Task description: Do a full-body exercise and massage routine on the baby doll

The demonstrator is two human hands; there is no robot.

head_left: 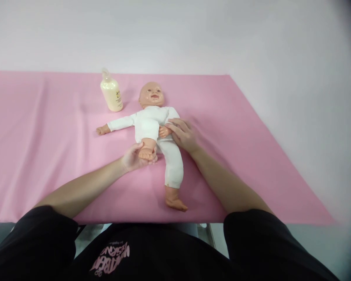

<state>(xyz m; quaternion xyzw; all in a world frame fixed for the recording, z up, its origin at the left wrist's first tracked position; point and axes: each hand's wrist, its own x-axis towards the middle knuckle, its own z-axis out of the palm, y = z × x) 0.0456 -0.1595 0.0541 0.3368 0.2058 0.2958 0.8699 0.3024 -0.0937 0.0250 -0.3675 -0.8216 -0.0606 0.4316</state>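
Observation:
A baby doll (152,121) in a white bodysuit lies on its back on a pink cloth (46,156), head toward the wall. My left hand (133,157) cups the doll's raised bare foot, bending that leg up toward its belly. My right hand (183,134) rests on the doll's hip and white-clad thigh, next to the doll's small hand. The doll's other leg (174,171) lies stretched out toward me, foot bare. One doll arm sticks out to the left.
A cream-coloured bottle with a clear pump top (111,93) stands on the cloth just left of the doll's head. The pink cloth's front edge runs close to my body. A white wall rises behind, and pale floor lies right of the cloth.

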